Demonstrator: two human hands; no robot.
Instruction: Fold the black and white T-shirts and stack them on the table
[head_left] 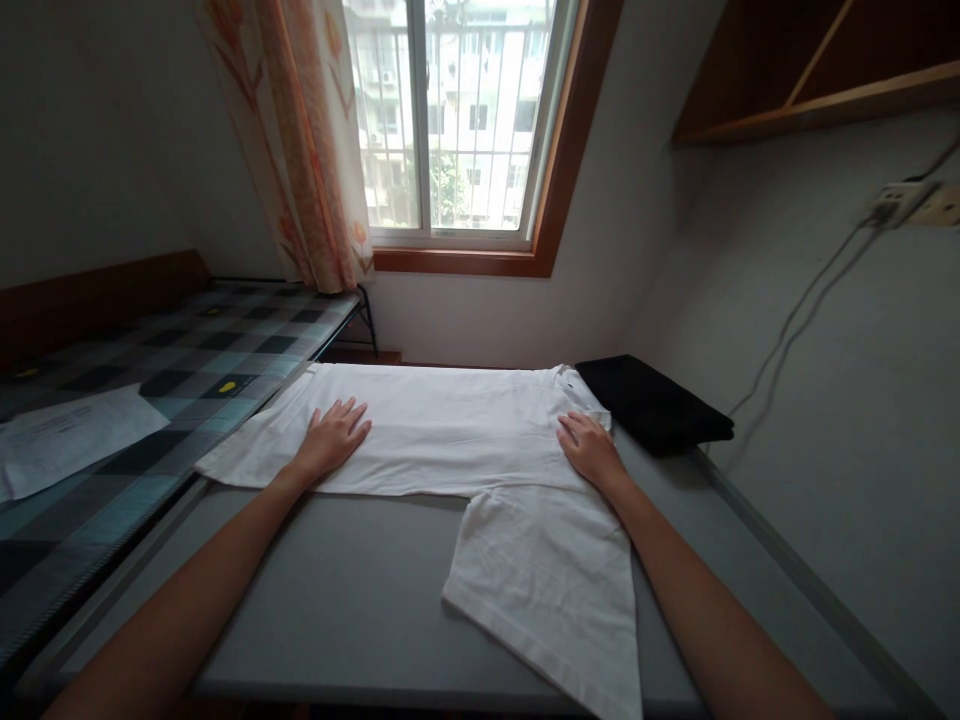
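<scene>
A white short-sleeved shirt (450, 430) lies sideways across the grey table (352, 590), its body doubled over lengthwise into a long strip. One sleeve (551, 590) spreads toward me and hangs to the table's front edge. My left hand (330, 440) rests flat on the cloth near the hem end at the left, fingers spread. At the right, near the collar end, my right hand (591, 448) lies flat on the shirt with its fingers stretched out. Neither hand grips the fabric.
A folded black cloth item (649, 400) sits at the table's back right, beside the collar. Left of the table stands a bed with a checked mattress (270, 335) and a white paper sheet (75, 440) on it. A cable (787, 320) hangs along the right wall.
</scene>
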